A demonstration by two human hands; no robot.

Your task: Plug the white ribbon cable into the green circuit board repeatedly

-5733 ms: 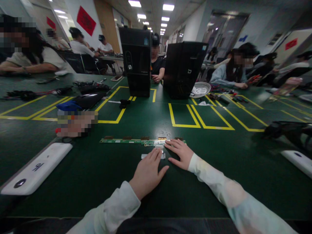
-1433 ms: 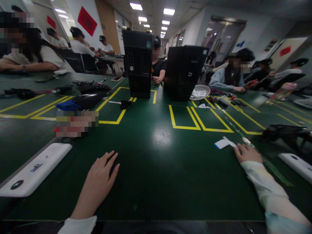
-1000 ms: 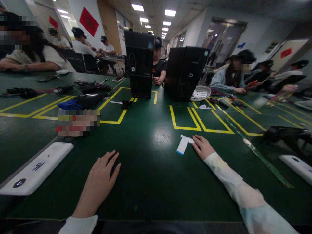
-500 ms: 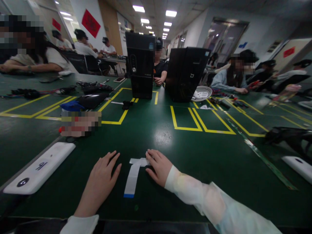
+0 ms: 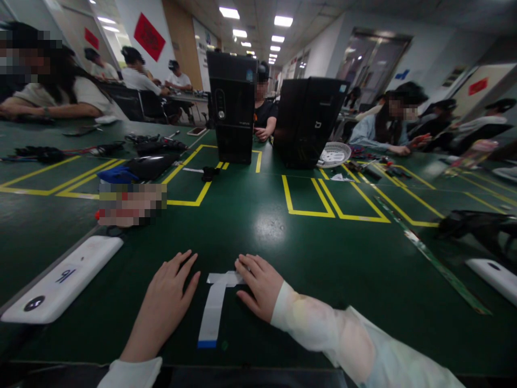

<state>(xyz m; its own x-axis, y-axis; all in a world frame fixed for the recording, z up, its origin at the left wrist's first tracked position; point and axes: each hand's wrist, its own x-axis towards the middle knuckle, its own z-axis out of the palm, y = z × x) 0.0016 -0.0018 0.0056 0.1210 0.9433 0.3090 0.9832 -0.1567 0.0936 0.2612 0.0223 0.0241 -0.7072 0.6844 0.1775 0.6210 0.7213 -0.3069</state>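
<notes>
A flat white ribbon cable (image 5: 212, 312) with a blue end lies on the green table (image 5: 315, 269), bent at its far end into a short crosspiece. On that crosspiece's right end rest the fingertips of my right hand (image 5: 260, 285), its fingers spread and palm down. What lies under those fingertips is hidden. To the left of the cable my left hand (image 5: 167, 299) lies flat on the table with its fingers apart, holding nothing and not touching the cable.
A white device (image 5: 64, 280) lies at the left, another (image 5: 493, 277) at the right. Two black computer towers (image 5: 232, 108) (image 5: 309, 121) stand ahead. A green strip (image 5: 432, 256) lies right; cables (image 5: 44, 154) lie far left. Several people sit around.
My right hand has moved slightly toward me and left, and the ribbon cable has shifted the same way. My left hand has barely moved.
</notes>
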